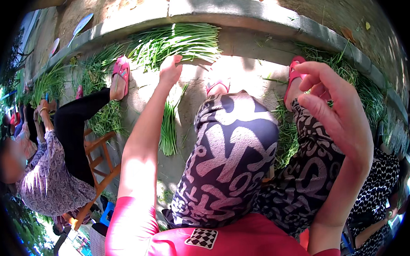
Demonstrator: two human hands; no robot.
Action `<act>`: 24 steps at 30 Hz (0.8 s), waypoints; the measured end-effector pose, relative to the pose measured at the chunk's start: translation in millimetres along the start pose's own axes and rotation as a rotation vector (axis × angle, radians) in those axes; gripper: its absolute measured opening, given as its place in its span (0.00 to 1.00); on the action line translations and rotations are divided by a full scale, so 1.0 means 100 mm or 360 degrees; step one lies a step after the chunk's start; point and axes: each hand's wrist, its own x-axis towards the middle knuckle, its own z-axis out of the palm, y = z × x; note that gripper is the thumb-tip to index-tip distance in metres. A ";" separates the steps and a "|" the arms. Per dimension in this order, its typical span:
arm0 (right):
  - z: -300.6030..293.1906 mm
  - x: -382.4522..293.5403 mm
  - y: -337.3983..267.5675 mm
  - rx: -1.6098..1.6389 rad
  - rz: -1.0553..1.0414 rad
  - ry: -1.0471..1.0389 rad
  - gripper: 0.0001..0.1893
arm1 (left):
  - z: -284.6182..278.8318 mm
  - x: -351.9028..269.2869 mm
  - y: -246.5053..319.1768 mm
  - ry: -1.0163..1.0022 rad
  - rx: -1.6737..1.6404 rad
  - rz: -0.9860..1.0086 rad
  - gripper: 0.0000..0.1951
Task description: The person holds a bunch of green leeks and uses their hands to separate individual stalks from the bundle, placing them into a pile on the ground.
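Note:
Before me, against a stone kerb, lies a large pile of long green stalks [177,43], laid roughly side by side. My left hand [171,71] is at the near edge of this pile, its fingers curled in; whether it grips a stalk is hidden. A smaller bunch of green stalks [168,129] rests on the pavement below that hand, beside my left forearm. My right hand [331,102] is raised over my right leg, with its fingers bent and apart and nothing between them.
The stone kerb [234,11] curves across the top. Loose green leaves [364,86] lie at the right, with another heap [105,115] at the left. A person in a patterned top [52,175] sits on a wooden chair [101,160] at the left, holding stalks. Another person [375,185] is at the right.

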 end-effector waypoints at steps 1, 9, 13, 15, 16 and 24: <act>-0.01 -0.03 0.01 -0.0016 -0.0028 0.0035 0.20 | 0.03 0.07 0.06 -0.0085 0.0044 -0.0036 0.15; -0.12 -0.22 0.08 -0.0023 0.0030 0.0319 0.23 | 0.31 0.44 0.28 -0.0236 0.0753 0.0529 0.32; -0.23 -0.29 0.10 -0.0068 0.0059 0.0358 0.25 | 0.38 0.57 0.45 -0.0381 0.0983 0.0437 0.39; -0.26 -0.31 0.12 -0.0075 0.0070 0.0387 0.25 | 0.37 0.69 0.52 -0.0403 0.0975 0.0364 0.37; -0.27 -0.32 0.12 -0.0069 0.0080 0.0407 0.26 | 0.41 0.76 0.42 -0.0312 0.0981 0.0407 0.37; -0.29 -0.35 0.25 -0.0073 0.0114 0.0528 0.29 | 0.34 1.22 0.40 -0.0309 0.1037 0.0586 0.38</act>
